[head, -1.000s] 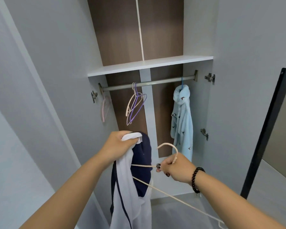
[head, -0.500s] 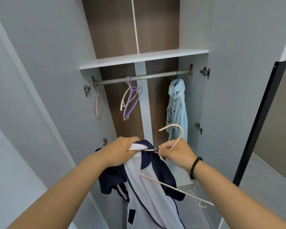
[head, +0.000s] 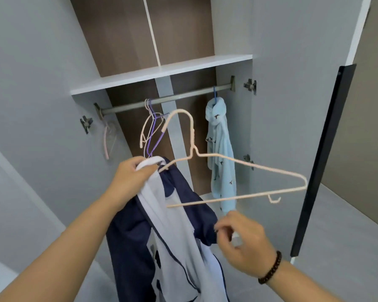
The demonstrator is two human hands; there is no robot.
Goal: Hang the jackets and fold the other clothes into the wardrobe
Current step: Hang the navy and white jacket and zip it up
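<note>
My left hand (head: 131, 177) grips the white collar of a navy and white jacket (head: 175, 225), which hangs down in front of the open wardrobe. A peach wire hanger (head: 249, 165) stands upright above the jacket. Its left end is tucked into the collar at my left hand, and its right arm sticks out free to the right. My right hand (head: 238, 240) is below the hanger, fingers curled, pinching the jacket's navy edge.
The wardrobe rail (head: 183, 97) runs under a white shelf (head: 162, 73). On it hang a light blue garment (head: 220, 160) at the right, empty purple and peach hangers (head: 150, 131) in the middle, and a pink hanger (head: 107, 138) at the left. A black-edged door (head: 323, 160) stands open on the right.
My right hand let go of the hanger's neck and dropped to the jacket's navy side. The hanger rose upright with one end inside the collar. The jacket spread wider.
</note>
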